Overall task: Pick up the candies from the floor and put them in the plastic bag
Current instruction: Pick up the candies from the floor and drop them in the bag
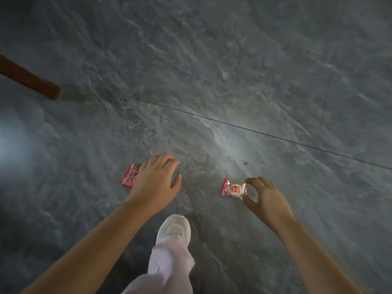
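Two wrapped candies lie on the grey stone floor. A red-wrapped candy [129, 176] lies at the left, partly covered by my left hand [156, 177], which hovers over its right end with fingers spread. A red-and-white wrapped candy [234, 187] lies to the right. My right hand [263, 197] is beside it, thumb and forefinger curved apart around its right end. Whether they touch the wrapper I cannot tell. No plastic bag is in view.
A brown wooden furniture leg [29, 78] comes in from the upper left. My white shoe [175, 228] and pale pink trouser leg [169, 266] stand between my arms. A thin tile joint [275, 135] runs across the floor.
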`<state>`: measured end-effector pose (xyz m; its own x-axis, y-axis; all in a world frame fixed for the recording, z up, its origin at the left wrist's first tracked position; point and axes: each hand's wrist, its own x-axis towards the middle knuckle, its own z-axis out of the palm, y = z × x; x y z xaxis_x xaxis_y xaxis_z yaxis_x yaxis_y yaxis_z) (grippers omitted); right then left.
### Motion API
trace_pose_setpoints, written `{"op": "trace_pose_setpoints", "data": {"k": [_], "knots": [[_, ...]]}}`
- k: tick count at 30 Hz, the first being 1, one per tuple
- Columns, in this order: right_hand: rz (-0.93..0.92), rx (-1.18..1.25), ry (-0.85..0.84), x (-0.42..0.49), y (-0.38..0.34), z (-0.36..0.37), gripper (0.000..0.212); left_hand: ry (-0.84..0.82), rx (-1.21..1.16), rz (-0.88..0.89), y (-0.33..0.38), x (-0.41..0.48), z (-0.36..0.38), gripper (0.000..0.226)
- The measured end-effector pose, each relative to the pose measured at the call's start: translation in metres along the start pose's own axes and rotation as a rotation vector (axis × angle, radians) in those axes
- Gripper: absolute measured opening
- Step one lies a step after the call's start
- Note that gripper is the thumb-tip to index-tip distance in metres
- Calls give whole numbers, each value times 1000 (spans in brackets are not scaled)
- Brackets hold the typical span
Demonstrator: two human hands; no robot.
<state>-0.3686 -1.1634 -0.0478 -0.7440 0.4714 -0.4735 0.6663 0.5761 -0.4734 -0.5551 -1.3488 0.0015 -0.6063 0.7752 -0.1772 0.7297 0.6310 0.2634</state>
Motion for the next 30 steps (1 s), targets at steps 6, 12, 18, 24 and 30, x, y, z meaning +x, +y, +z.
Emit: {"op": "trace_pose_setpoints", "data": {"k": [6, 12, 18, 24, 30], "knots": [[-117, -99, 3, 43, 38, 70, 38, -17, -43, 27, -24, 4, 67, 36], [-274, -213, 9, 56, 59, 92, 54, -21, -63, -4, -33, -9, 107, 40], [-306, -269, 5, 61, 59, 98, 60, 20, -130, -84, -34, -18, 118, 40], [-263, -211, -108, 77, 42, 90, 45, 77, -191, -214, -55, -36, 125, 42], [-360, -90, -54, 107, -28, 65, 31, 183, -243, -427, -96, -56, 137, 47]]}}
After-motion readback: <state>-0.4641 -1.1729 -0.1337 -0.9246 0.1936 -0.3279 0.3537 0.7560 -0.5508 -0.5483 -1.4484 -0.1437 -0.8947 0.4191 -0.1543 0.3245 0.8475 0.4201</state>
